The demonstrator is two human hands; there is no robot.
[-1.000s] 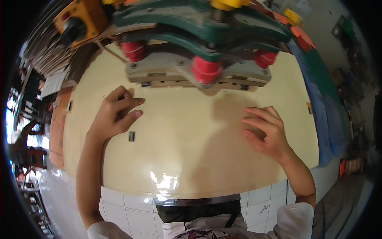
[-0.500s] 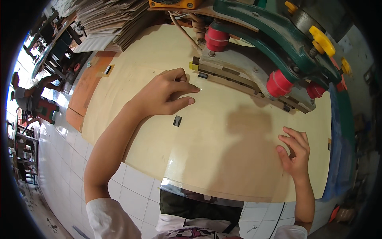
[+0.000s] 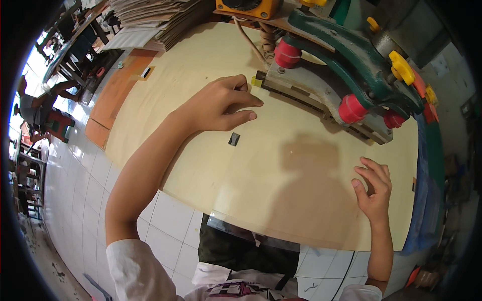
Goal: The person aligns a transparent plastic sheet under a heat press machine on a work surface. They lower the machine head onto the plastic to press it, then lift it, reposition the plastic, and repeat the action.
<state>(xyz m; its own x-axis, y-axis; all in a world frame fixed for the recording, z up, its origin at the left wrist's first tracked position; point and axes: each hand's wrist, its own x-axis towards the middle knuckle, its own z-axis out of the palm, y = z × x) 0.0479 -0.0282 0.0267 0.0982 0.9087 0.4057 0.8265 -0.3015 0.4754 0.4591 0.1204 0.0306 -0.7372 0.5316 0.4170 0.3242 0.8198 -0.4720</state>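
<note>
My left hand (image 3: pixel 223 105) is over the pale yellow board (image 3: pixel 165 105), its thumb and forefinger apart and the other fingers curled, with nothing seen between them. Close to its fingertips is the left end of a metal bar press (image 3: pixel 311 90), with a green arched frame, red cylinders and yellow knobs. A small dark rectangular piece (image 3: pixel 234 139) lies on the board just below that hand. At the board's right side my right hand (image 3: pixel 374 188) hovers, fingers loosely bent and apart, holding nothing that I can see.
An orange unit (image 3: pixel 246 7) sits behind the press, with a beige cable (image 3: pixel 248 40) running down. Stacked flat sheets (image 3: pixel 153 22) stand at the back left. Blue plastic sheeting (image 3: pixel 419 200) hangs at the right edge. A person (image 3: pixel 37 108) sits on a red stool at far left.
The whole view has shifted a little, so the press and board sit slightly differently in it. Both hands keep nearly the same pose, and the small dark piece stays on the board.
</note>
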